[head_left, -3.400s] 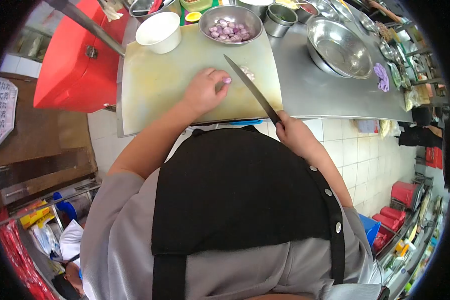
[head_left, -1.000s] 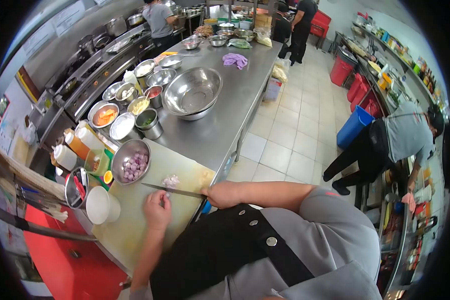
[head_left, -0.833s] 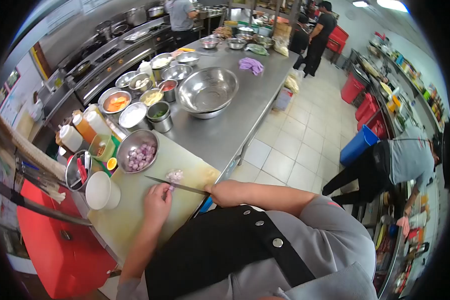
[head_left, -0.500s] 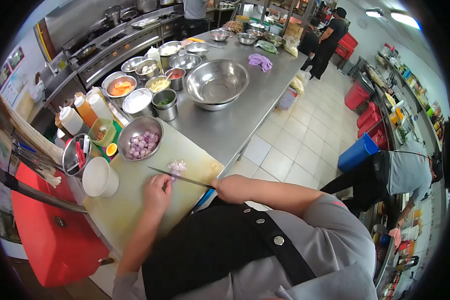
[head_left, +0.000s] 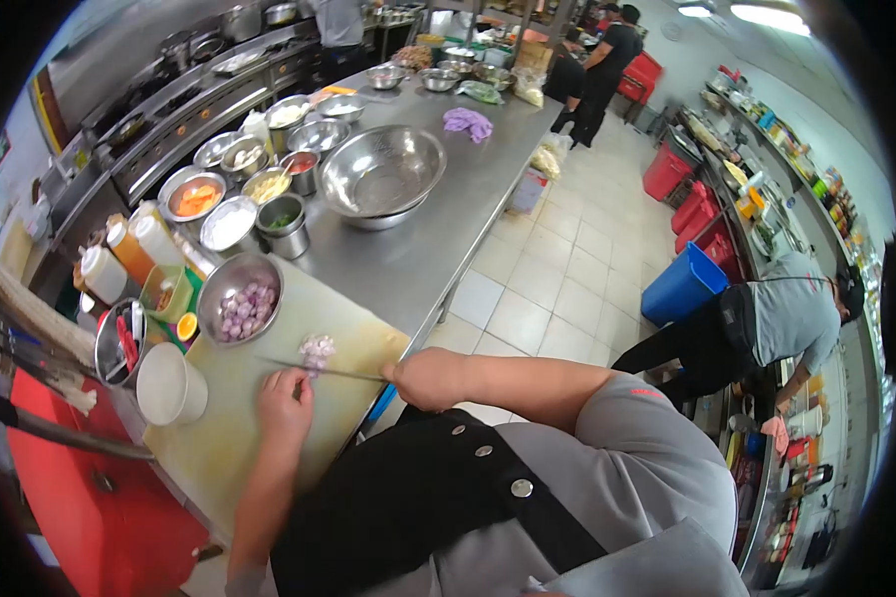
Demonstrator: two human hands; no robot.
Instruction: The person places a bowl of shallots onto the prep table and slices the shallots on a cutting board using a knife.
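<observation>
My right hand is closed round the handle of a kitchen knife, whose blade points left across the cutting board. My left hand rests on the board with its fingers curled close to the blade. What its fingertips pinch, if anything, is hidden. A small heap of chopped shallots lies just beyond the blade. Farther back on the board stands a steel bowl with whole peeled purple shallots in it.
A white tub and a steel container with red-handled tools line the board's left edge. Behind are squeeze bottles, several ingredient bowls and a large perforated bowl. A co-worker bends at the right shelves.
The view has turned, so the board, bowls and hands appear farther left and slightly lower. My hands keep nearly the same place on the board, with the knife still beside the chopped heap.
</observation>
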